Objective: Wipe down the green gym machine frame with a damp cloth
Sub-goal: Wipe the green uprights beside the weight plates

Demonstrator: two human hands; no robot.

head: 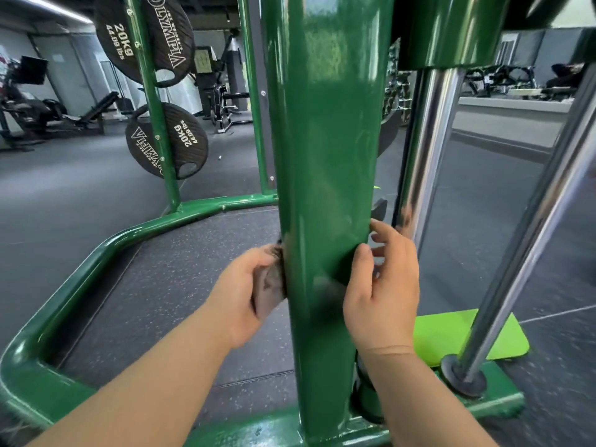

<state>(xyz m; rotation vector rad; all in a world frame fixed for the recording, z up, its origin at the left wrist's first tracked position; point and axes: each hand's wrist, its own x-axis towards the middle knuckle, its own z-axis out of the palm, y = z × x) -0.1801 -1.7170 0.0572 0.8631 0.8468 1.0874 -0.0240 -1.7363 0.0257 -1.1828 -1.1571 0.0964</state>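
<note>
Low on the green upright (325,156): one hand steadies, the other rubs.
The upright is a thick, glossy painted tube that stands in the middle on its curved base rail (96,262), with smooth chrome rods (429,140) just beside it. The right hand (383,291) grips its right edge, thumb on the front and fingers (387,230) curled behind, a little spread — probably for support. The left hand (238,295) closes its fingers round the cloth (269,285), a soft grey-brown rag, and presses it against the tube's left side.

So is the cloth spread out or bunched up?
Bunched up: the left hand grips the cloth as a crumpled wad pressed against the green post, on its left side.
</note>
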